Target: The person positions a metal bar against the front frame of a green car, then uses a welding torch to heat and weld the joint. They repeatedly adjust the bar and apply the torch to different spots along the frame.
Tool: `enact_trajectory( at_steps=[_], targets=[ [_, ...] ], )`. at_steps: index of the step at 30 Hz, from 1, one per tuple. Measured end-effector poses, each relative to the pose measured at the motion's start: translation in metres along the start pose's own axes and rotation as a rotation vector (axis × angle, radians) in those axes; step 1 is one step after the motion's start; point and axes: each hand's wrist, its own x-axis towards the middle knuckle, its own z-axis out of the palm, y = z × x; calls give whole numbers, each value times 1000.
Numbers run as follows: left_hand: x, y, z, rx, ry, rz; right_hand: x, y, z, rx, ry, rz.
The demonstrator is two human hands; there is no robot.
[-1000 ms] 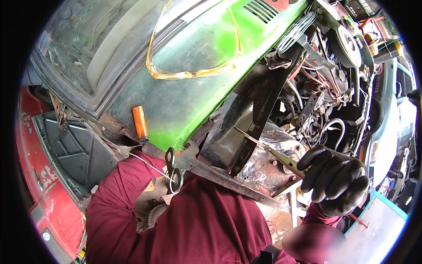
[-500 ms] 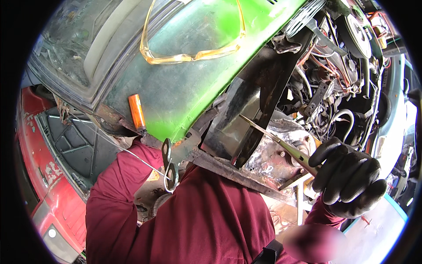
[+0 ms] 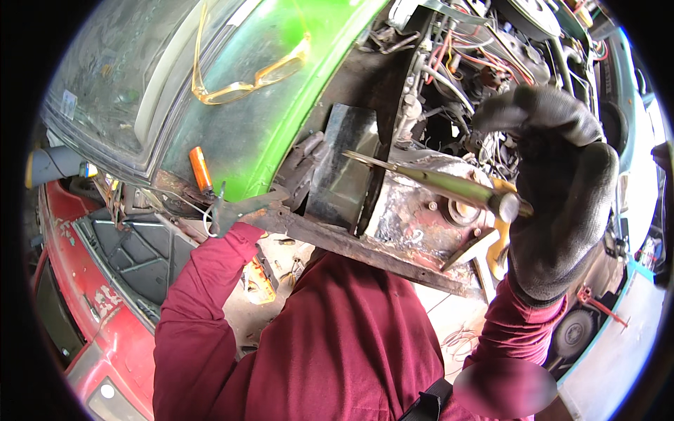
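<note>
right hand [image 3: 562, 203], in a black work glove: found opened in a loose curve, thumb and fingers well apart, not visibly closed on anything. principal item, a long green tapering tool [image 3: 446, 184] with a bare metal point, extends leftward from the hollow of this hand, its blunt end just beside the palm; contact between the two cannot be confirmed. the point lies over a flat grey sheet-metal panel [image 3: 344, 175], between the hands.

left hand [image 3: 305, 165]: seen in part only, as grey glove-like fingers just left of that panel, past the end of a maroon cloth sleeve [image 3: 246, 242]; whether clenched or released cannot be told.

left of the right hand, beneath the tool: a rusted, whitened metal housing [image 3: 404, 221], bearing one white mark, apparently hand-applied. ahead of the right hand: an engine bay with red and white wiring [image 3: 484, 63].

ahead and left of the left hand: a green-and-grey painted body panel [image 3: 242, 151], carrying amber clear-plastic safety glasses [image 3: 226, 95] and an orange cylindrical object [image 3: 200, 168] with a dark end. farther left, dusty vehicle glass [image 3: 105, 77] bears a small pale rectangular label [image 3: 68, 104], print too small to read.
</note>
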Motion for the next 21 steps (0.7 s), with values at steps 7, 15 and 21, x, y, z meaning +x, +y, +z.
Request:
enact_trajectory(
  at_steps=[7,15,21],
  targets=[
    [-66,22,8,-890,137,-467,-100,-12,-5,76,401,140],
    [-146,144,-43,-99,234,-343,-226,-4,-29,-141,145,207],
    [-72,215,-76,-51,357,-306,-289,1,-66,-150,133,171]
  ],
)
